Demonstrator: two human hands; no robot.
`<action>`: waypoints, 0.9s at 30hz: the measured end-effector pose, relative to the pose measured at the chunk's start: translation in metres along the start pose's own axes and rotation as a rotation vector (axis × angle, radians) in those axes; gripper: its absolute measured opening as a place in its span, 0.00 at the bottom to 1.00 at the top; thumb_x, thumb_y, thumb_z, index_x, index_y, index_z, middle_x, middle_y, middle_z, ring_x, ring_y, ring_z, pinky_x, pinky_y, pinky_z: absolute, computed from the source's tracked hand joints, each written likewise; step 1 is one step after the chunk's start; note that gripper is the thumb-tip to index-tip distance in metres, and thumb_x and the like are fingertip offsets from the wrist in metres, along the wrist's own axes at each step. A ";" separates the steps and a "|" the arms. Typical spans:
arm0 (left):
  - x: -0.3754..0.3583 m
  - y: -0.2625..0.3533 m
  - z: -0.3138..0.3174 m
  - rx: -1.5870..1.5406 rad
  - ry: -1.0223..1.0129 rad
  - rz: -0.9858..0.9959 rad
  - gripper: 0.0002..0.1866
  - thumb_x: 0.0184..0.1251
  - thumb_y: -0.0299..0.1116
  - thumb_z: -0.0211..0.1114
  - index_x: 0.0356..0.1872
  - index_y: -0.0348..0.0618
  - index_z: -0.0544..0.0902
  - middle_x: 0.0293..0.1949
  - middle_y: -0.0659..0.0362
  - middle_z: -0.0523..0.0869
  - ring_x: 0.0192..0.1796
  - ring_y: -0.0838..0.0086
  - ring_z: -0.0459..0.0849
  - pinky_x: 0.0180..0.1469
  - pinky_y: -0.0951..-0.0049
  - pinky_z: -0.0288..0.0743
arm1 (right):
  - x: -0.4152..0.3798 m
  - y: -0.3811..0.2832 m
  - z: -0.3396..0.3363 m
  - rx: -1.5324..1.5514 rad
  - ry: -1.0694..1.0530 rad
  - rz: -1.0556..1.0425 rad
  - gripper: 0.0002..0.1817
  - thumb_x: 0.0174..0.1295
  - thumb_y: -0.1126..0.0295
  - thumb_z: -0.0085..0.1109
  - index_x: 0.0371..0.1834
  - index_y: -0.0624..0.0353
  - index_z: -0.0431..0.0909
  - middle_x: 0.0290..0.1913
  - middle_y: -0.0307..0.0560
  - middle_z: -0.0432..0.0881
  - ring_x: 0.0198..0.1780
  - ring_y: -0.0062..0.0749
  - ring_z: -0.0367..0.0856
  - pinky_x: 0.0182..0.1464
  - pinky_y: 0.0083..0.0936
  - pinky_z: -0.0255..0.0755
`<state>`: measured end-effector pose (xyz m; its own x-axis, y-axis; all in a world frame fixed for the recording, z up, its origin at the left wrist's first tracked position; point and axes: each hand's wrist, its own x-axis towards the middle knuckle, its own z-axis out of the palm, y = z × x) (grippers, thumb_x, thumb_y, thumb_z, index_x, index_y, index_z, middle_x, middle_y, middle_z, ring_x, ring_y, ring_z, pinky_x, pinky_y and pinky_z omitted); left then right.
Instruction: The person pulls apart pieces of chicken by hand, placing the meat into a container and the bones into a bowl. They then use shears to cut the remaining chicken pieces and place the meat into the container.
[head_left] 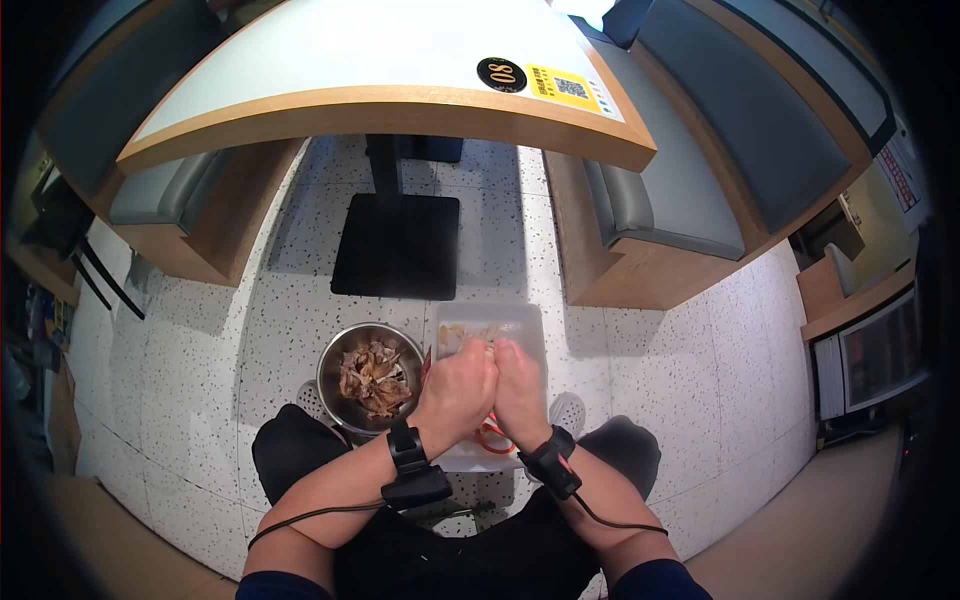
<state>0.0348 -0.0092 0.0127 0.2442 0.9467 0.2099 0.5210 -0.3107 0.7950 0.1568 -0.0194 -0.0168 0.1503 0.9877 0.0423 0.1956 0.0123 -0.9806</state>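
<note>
My left hand [461,386] and my right hand [518,385] are pressed together, fingers curled inward, above a white plastic tray [539,330]. Both are closed, and whatever lies between them is hidden by the knuckles. Small pale yellowish pieces [455,331] lie at the far end of the tray. Under my wrists an orange-red loop [495,440] shows, like a scissors handle, partly covered. Left of the tray stands a round metal bowl [325,372] holding brown pieces that look like cooked meat or bones [374,378].
A white table [350,50] with a wooden edge overhangs the floor ahead, on a black pedestal base [395,245]. Grey padded benches [680,205] flank it. My knees [300,450] frame the tray and bowl on the speckled floor [690,390]. Cabled bands [412,465] circle my wrists.
</note>
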 end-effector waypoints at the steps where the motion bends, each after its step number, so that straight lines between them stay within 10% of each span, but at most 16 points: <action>1: 0.001 0.000 0.000 -0.038 0.003 -0.008 0.07 0.73 0.30 0.56 0.39 0.35 0.74 0.27 0.37 0.82 0.34 0.37 0.83 0.37 0.43 0.76 | 0.001 0.001 0.000 -0.095 0.018 -0.050 0.21 0.82 0.59 0.42 0.39 0.66 0.77 0.31 0.62 0.80 0.33 0.50 0.80 0.40 0.39 0.72; 8: -0.002 0.007 -0.004 -0.198 0.041 -0.024 0.08 0.74 0.30 0.54 0.42 0.34 0.77 0.30 0.36 0.82 0.37 0.35 0.83 0.38 0.46 0.76 | -0.002 -0.021 0.001 -0.080 0.033 -0.067 0.20 0.81 0.60 0.45 0.36 0.66 0.76 0.31 0.66 0.79 0.34 0.61 0.79 0.38 0.45 0.71; 20: 0.002 0.005 -0.007 -0.190 0.021 -0.024 0.09 0.75 0.29 0.54 0.41 0.33 0.78 0.31 0.37 0.83 0.36 0.39 0.84 0.38 0.50 0.78 | 0.007 0.007 -0.002 -0.042 0.030 -0.109 0.23 0.82 0.56 0.40 0.36 0.62 0.76 0.27 0.51 0.78 0.30 0.36 0.78 0.34 0.33 0.72; 22: 0.003 0.003 -0.016 -0.110 -0.038 0.028 0.08 0.75 0.28 0.53 0.41 0.33 0.78 0.29 0.41 0.85 0.34 0.43 0.86 0.37 0.52 0.78 | 0.006 -0.011 -0.010 0.530 -0.164 0.457 0.23 0.83 0.52 0.37 0.37 0.57 0.74 0.24 0.40 0.74 0.25 0.23 0.74 0.28 0.22 0.69; 25: 0.003 -0.014 -0.018 0.273 -0.068 0.317 0.09 0.73 0.30 0.55 0.43 0.33 0.78 0.31 0.40 0.85 0.36 0.45 0.87 0.37 0.50 0.81 | 0.008 -0.025 -0.015 0.581 -0.271 0.477 0.21 0.83 0.52 0.38 0.38 0.53 0.73 0.25 0.33 0.72 0.23 0.14 0.69 0.25 0.14 0.65; 27: 0.006 -0.004 -0.027 -0.003 -0.042 0.177 0.10 0.75 0.29 0.54 0.45 0.32 0.79 0.33 0.40 0.85 0.37 0.46 0.88 0.37 0.54 0.82 | 0.007 -0.024 -0.021 0.569 -0.349 0.373 0.15 0.83 0.57 0.44 0.45 0.56 0.75 0.32 0.35 0.76 0.25 0.15 0.71 0.27 0.15 0.66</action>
<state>0.0120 0.0000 0.0257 0.3656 0.8729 0.3230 0.4643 -0.4718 0.7496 0.1733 -0.0159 0.0109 -0.2248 0.9330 -0.2811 -0.3521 -0.3468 -0.8694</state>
